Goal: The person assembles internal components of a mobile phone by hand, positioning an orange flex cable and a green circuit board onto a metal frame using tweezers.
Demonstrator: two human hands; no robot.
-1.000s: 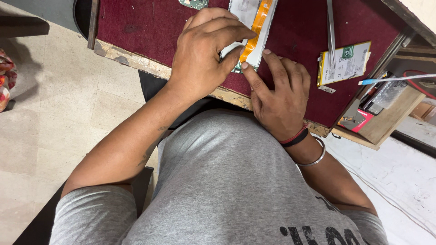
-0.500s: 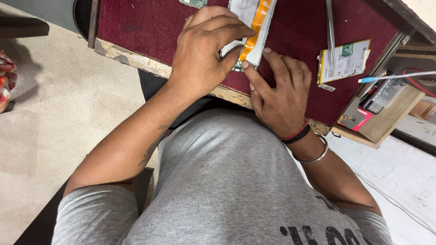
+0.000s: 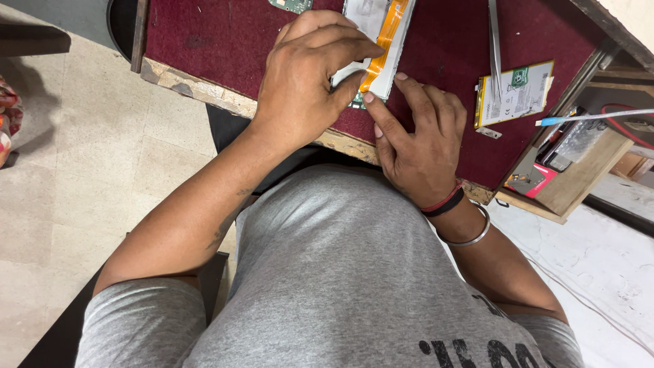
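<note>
A flat white panel (image 3: 387, 41) with an orange ribbon cable along it lies on the maroon table top (image 3: 218, 41). My left hand (image 3: 306, 82) is curled over the panel's near end, with thumb and fingers pinched on its edge and the cable. My right hand (image 3: 419, 146), with bands and a metal bangle at the wrist, lies flat on the table just right of the panel. Its fingers are spread and its index fingertip touches the panel's near corner. My left hand hides the panel's lower end.
A flat yellow-edged battery pack (image 3: 514, 92) lies to the right, with a thin metal strip (image 3: 494, 41) above it. A green circuit board (image 3: 293, 4) peeks in at the top. A wooden tray (image 3: 579, 177) with small items and a blue-tipped tool (image 3: 593, 117) stands at the right edge.
</note>
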